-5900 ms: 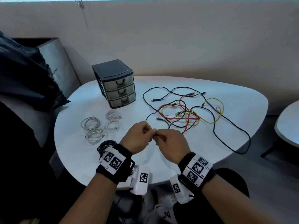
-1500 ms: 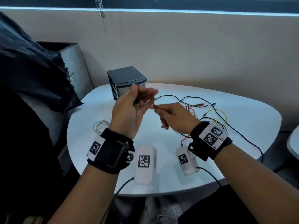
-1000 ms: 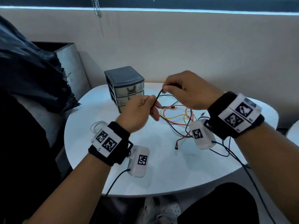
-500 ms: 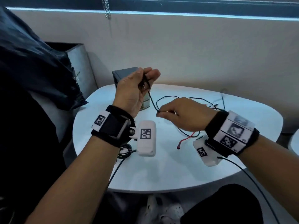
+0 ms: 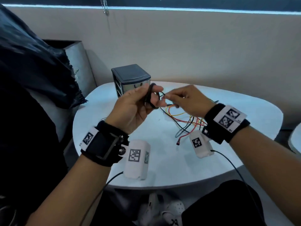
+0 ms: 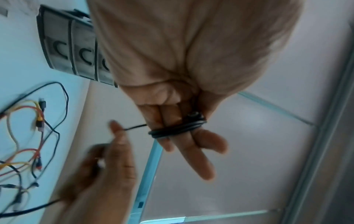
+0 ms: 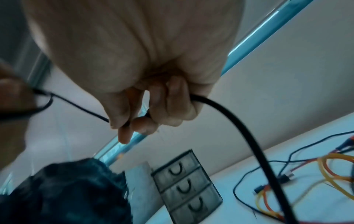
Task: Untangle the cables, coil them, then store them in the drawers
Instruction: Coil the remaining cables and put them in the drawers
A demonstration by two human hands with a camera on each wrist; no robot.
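Left hand (image 5: 135,108), frame centre, above surface (image 5: 162,162): black cable (image 6: 176,128) wound in several turns round extended fingers, thumb pinning it. Right hand (image 5: 187,101) pinches free run; short stretch between hands roughly horizontal. Cable tangle (image 5: 187,121) centre right. Drawer unit (image 5: 130,77) behind hands. Wristbands (image 5: 228,118) bear square code markers.

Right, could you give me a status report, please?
Left hand holds black cable coiled round fingers. Right hand pinches its loose run. Coloured tangle on table, drawers closed.
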